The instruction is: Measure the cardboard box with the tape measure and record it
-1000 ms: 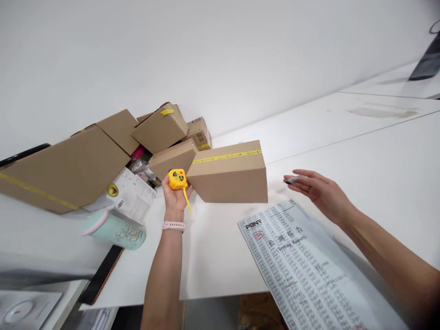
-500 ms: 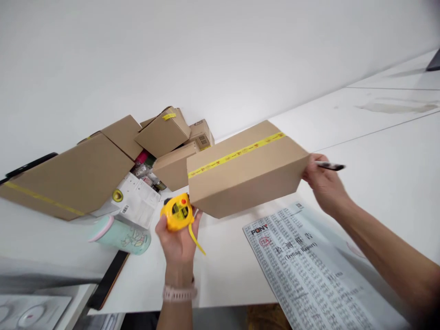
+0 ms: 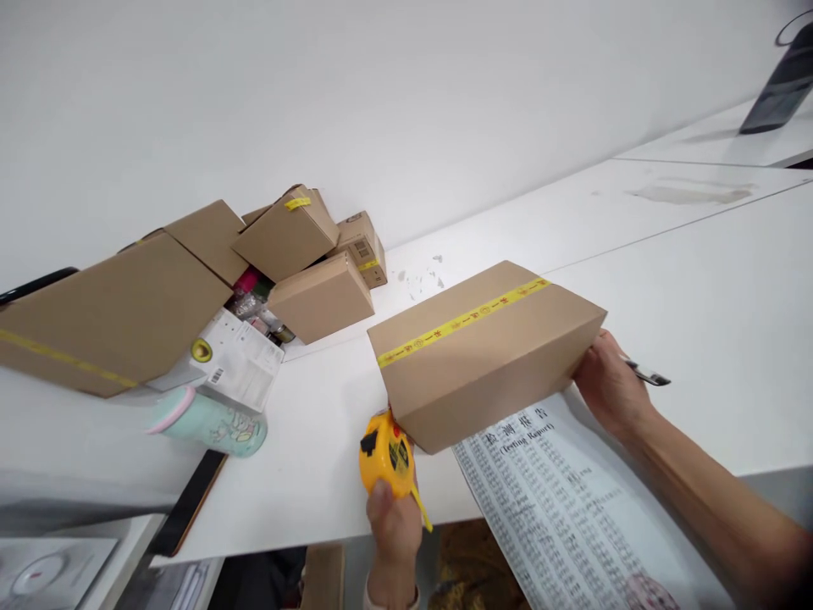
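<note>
A brown cardboard box [image 3: 483, 347] with yellow printed tape along its top is held tilted above the white table. My left hand [image 3: 395, 521] is closed around a yellow tape measure [image 3: 387, 456] at the box's near left corner, with a short length of yellow blade hanging out. Some of that hand's fingers are hidden. At the box's right end, my right hand [image 3: 613, 383] grips the corner and also keeps a dark-tipped pen [image 3: 648, 373] between its fingers. Partly under the box lies a printed testing report [image 3: 559, 500], its upper left corner covered.
Several cardboard boxes [image 3: 285, 233] are piled against the wall at the left. A mint tumbler [image 3: 212, 424] with a pink rim lies by a white avocado-print package [image 3: 238, 360]. The table's front edge [image 3: 330, 542] runs below. A dark object [image 3: 778, 89] stands far right.
My right hand has come from open space onto the box's right end. The box has been lifted, tilted and brought nearer, over the report. My left hand has moved right and toward me with the tape measure.
</note>
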{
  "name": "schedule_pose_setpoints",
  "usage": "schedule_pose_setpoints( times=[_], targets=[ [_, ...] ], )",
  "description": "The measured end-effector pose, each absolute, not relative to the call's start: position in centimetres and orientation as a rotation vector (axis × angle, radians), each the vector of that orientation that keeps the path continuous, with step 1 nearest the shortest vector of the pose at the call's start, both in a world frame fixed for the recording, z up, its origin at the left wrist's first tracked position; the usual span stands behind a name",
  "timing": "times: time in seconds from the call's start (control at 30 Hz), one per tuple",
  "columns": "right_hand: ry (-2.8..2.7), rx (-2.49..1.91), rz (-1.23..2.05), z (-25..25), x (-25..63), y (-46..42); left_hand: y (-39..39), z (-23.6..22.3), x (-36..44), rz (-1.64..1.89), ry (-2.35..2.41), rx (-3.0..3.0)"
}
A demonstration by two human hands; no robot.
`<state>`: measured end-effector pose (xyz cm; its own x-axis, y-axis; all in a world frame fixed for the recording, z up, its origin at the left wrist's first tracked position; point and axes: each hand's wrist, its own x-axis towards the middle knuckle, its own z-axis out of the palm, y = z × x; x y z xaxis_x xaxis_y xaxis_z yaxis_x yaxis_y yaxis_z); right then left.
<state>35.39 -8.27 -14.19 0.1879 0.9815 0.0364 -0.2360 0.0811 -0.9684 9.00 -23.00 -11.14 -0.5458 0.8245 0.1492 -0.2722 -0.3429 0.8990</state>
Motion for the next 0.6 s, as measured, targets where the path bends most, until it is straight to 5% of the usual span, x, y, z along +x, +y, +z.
schedule_pose_setpoints(
  times=[0.3, 0.6],
  targets=[
    [-0.742, -0.980, 1.111, -12.8, 32.5, -0.7, -10.9, -9.2, 6.8, 1.964, 0.973, 0.705],
    [-1.000, -0.818, 1.168, -9.7, 34.1, 2.1, -10.9, -7.2, 2.4, 1.990, 0.725, 0.648]
  ],
)
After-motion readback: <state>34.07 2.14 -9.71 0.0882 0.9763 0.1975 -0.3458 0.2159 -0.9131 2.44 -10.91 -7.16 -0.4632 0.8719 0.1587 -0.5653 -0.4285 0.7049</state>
